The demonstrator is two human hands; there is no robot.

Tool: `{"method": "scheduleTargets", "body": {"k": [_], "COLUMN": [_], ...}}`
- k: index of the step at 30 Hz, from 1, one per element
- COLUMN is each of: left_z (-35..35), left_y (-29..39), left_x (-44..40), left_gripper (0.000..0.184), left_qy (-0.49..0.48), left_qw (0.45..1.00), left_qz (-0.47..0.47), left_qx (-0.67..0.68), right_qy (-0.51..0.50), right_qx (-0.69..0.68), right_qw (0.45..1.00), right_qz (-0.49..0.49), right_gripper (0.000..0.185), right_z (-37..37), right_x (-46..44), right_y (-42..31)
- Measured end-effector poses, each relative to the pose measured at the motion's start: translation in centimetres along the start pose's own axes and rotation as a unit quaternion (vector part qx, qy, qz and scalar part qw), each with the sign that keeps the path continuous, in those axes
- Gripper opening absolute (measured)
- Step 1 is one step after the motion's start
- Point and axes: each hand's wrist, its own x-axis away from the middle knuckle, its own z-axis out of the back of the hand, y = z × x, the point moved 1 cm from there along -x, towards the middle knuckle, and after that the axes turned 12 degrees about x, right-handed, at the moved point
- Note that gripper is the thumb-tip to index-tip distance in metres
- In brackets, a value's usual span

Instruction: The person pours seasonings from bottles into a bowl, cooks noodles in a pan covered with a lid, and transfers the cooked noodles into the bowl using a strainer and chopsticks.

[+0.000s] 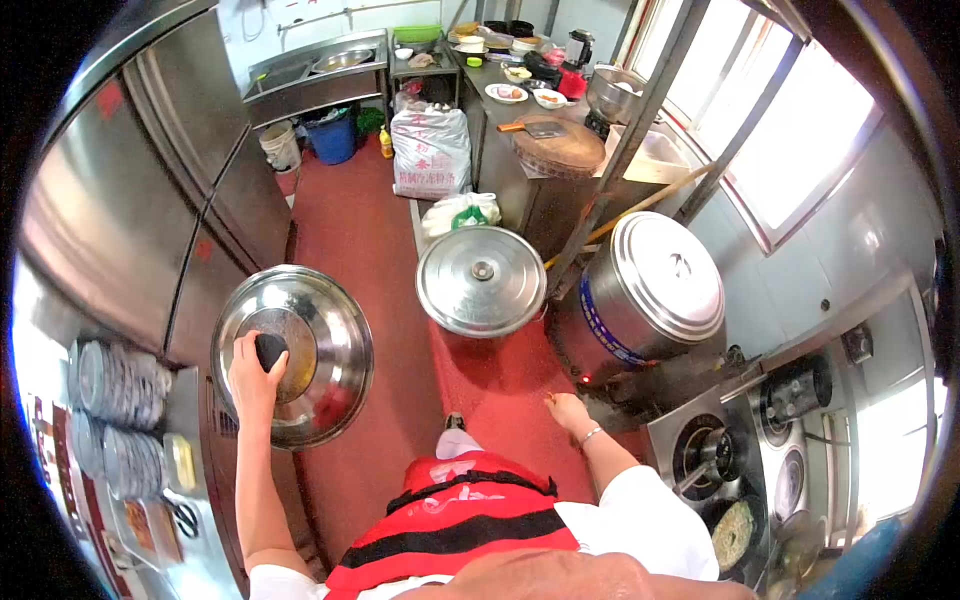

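My left hand [257,385] grips the black knob [269,349] of a large shiny steel lid [340,350], holding it over the red floor beside the steel fridge. The lid's domed top faces me. My right hand [572,415], with a bracelet at the wrist, hangs at my side with its fingers curled in; I make out no object in it. Ahead of that hand stands a big cylindrical steel pot [668,275] with its cover on. To the left of this is a lidded round steel container [482,282].
A stove [735,440] with burners and a pan of food [733,532] lies at my right. Stacked clear containers [118,380] sit on a counter at left. Ahead are a white sack [431,150], a blue bucket [332,138] and a worktop with a cleaver on a chopping block [560,150].
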Motion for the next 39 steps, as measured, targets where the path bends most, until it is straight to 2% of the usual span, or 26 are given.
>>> {"method": "scheduleTargets", "body": {"k": [1,2,3,4,5,7,8,13,15,18,20,22,23,24,25,28,30,31,33,39], "left_z": [-1.0,-1.7,-2.8,-4.1,-5.0,-7.3,-8.7,-18.2,-22.6,-30.7,-35.9,-41.5,-44.0,-46.5,-49.0,-56.7,-61.4,-63.7,-67.8,-76.9], "left_y": [-0.4,0.1,0.1,0.1,0.0,1.1,1.9,5.5,8.1,12.1,15.5,18.6,20.6,22.3,24.2,29.8,33.5,34.9,37.8,43.5], "left_x": [-1.9,-4.0,-6.2,-8.5,-10.2,-14.2,-16.5,-27.6,-32.3,-39.2,-44.3,-48.2,-50.3,-51.8,-53.5,-57.7,-59.8,-60.2,-61.3,-61.9], "left_gripper": [0.047,0.047,0.047,0.047,0.046,0.047,0.047,0.047,0.049,0.052,0.052,0.051,0.052,0.051,0.051,0.051,0.052,0.052,0.053,0.052], "left_qy": [-0.004,-0.009,-0.007,0.0,0.001,-0.011,-0.014,-0.047,-0.091,-0.117,-0.122,-0.128,-0.14,-0.142,-0.141,-0.164,-0.203,-0.239,-0.246,-0.268], "left_qw": [1.0,1.0,1.0,1.0,1.0,0.999,0.998,0.989,0.981,0.957,0.933,0.905,0.895,0.888,0.88,0.87,0.874,0.877,0.872,0.888], "left_qz": [0.002,0.014,0.011,-0.002,-0.013,-0.012,-0.013,-0.118,-0.137,-0.218,-0.274,-0.325,-0.342,-0.352,-0.365,-0.389,-0.378,-0.364,-0.37,-0.336], "left_qx": [0.001,0.005,0.008,0.018,0.027,0.041,0.054,0.081,0.099,0.153,0.199,0.241,0.25,0.26,0.268,0.256,0.23,0.203,0.206,0.162], "right_qy": [-0.006,-0.083,-0.149,-0.136,-0.212,-0.284,-0.219,-0.144,-0.163,-0.138,-0.165,-0.129,-0.127,-0.185,-0.127,-0.176,-0.166,-0.165,-0.133,-0.172], "right_qx": [-0.004,0.041,0.088,0.091,-0.01,-0.202,-0.06,-0.043,-0.159,-0.236,-0.245,-0.07,-0.054,-0.102,-0.12,-0.145,-0.222,-0.221,-0.258,-0.249], "right_qw": [1.0,0.987,0.947,0.975,0.976,0.917,0.972,0.983,0.945,0.914,0.897,0.954,0.962,0.932,0.948,0.928,0.87,0.868,0.833,0.833], "right_qz": [-0.006,0.133,0.27,0.151,0.051,-0.194,-0.055,-0.109,-0.235,-0.3,-0.33,-0.26,-0.235,-0.295,-0.268,-0.293,-0.407,-0.413,-0.472,-0.462], "right_gripper": [0.03,0.027,0.024,0.019,0.019,0.018,0.022,0.027,0.032,0.034,0.034,0.039,0.044,0.049,0.046,0.045,0.035,0.035,0.034,0.033], "right_z": [-1.5,-4.0,-7.1,-15.5,-12.0,-4.8,-7.3,-2.3,-1.9,-1.9,-3.7,-4.0,-9.4,-11.7,-10.3,-9.0,-8.1,-7.9,-4.5,-7.9], "right_x": [-1.6,-3.3,-6.3,-9.2,-8.9,-8.0,-9.4,-10.4,-10.8,-10.0,-9.4,-8.4,-7.9,-7.4,-7.2,-8.2,-9.2,-9.5,-11.0,-9.2], "right_y": [1.2,2.9,5.0,8.5,7.1,4.3,5.8,3.5,3.2,2.0,1.6,-0.3,0.7,0.5,-1.4,-4.5,-6.6,-7.8,-10.6,-17.1]}}
